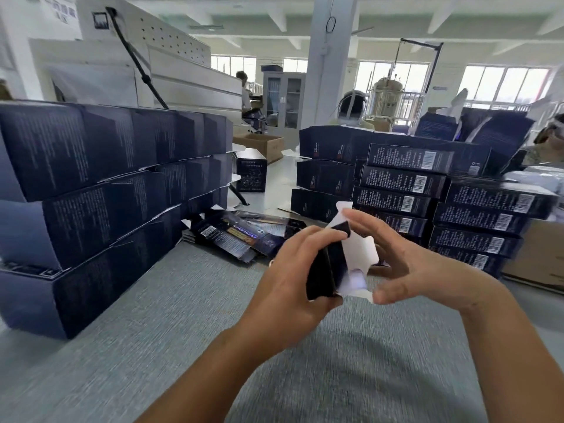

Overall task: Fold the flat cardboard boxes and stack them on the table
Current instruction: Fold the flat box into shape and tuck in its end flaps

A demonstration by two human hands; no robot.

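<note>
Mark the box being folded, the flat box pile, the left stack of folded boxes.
box being folded (358,254): head view, white end flap
flat box pile (241,236): head view, top sheet's printed face
left stack of folded boxes (91,218): head view, middle row's side face

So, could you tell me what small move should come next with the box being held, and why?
Probably press the white flap inward with the right hand: the left hand grips the dark box, whose end flaps stand open, not yet tucked.
</note>
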